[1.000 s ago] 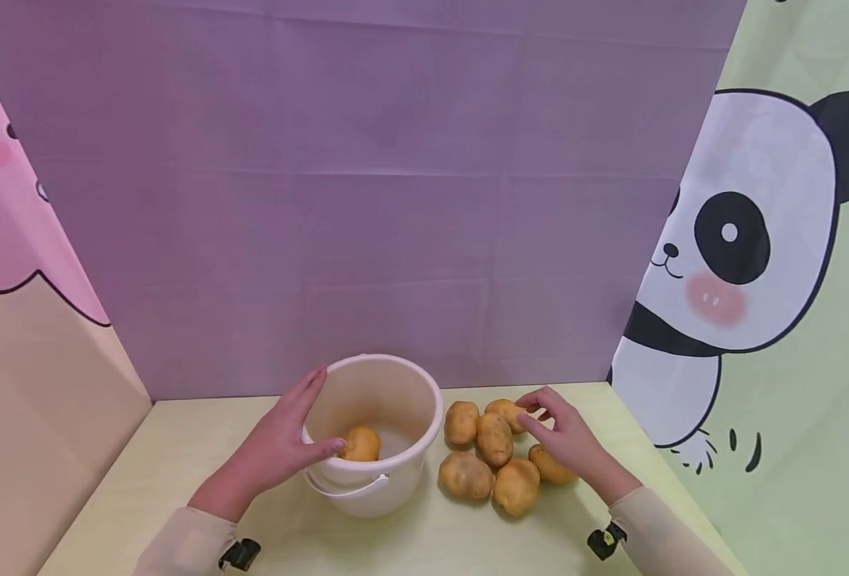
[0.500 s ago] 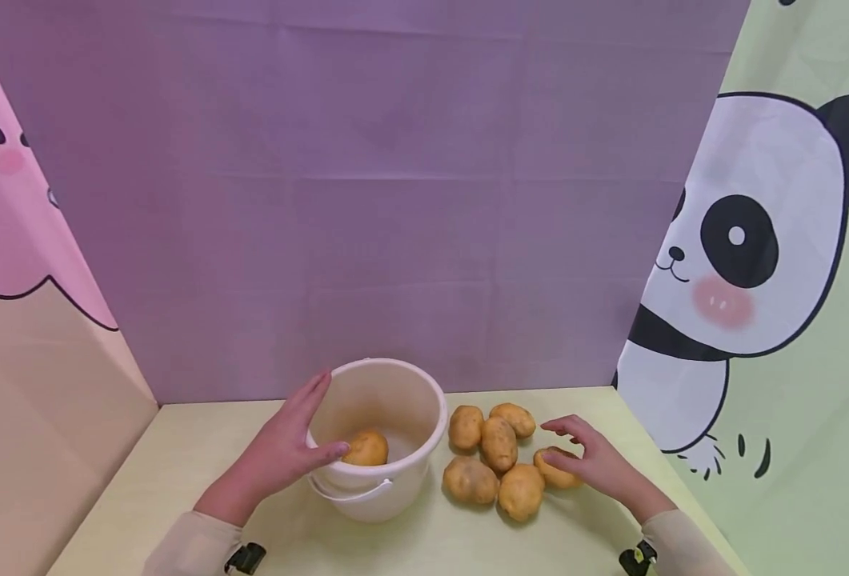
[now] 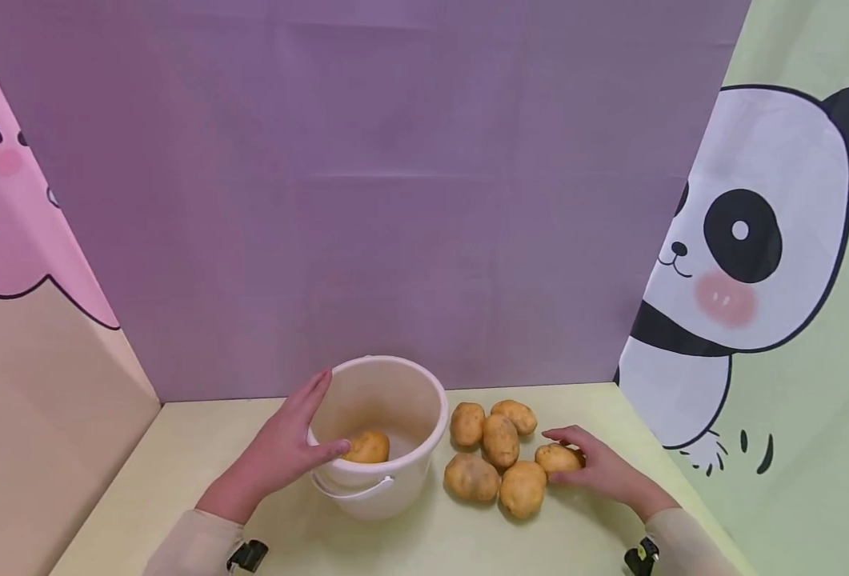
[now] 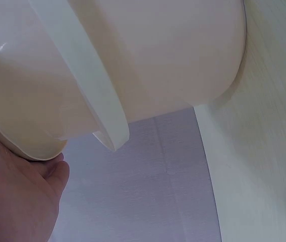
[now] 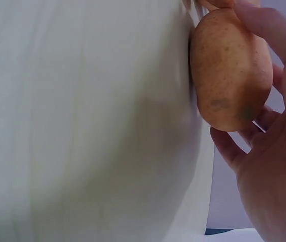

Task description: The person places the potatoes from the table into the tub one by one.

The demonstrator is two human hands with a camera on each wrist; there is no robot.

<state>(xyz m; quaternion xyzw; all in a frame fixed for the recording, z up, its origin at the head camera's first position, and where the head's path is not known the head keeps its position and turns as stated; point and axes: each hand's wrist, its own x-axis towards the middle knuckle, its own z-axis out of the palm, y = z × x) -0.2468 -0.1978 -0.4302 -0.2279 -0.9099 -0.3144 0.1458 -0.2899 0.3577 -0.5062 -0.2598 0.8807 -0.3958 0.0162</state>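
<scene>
A white bucket (image 3: 402,488) stands upright on the table, one potato (image 3: 368,446) lying inside it. My left hand (image 3: 280,448) holds the bucket's left rim, its thumb over the near edge. The left wrist view shows that hand (image 4: 21,196) against the rim, beside the lowered handle (image 4: 95,75). To the bucket's right, my right hand (image 3: 604,472) has thumb and fingers around the rightmost potato (image 3: 558,458). Seen from the right wrist, this potato (image 5: 231,70) rests on the table, with the thumb (image 5: 269,22) on one side and fingers behind it.
Several other potatoes (image 3: 500,442) lie close together between the bucket and my right hand. A purple cloth (image 3: 395,200) hangs behind the pale table (image 3: 309,544). Printed cloths with a pink figure (image 3: 14,224) and a panda (image 3: 770,224) flank the table.
My right hand has left the far potato, moved nearer and to the right, and closed around the rightmost one. The left hand stays on the bucket.
</scene>
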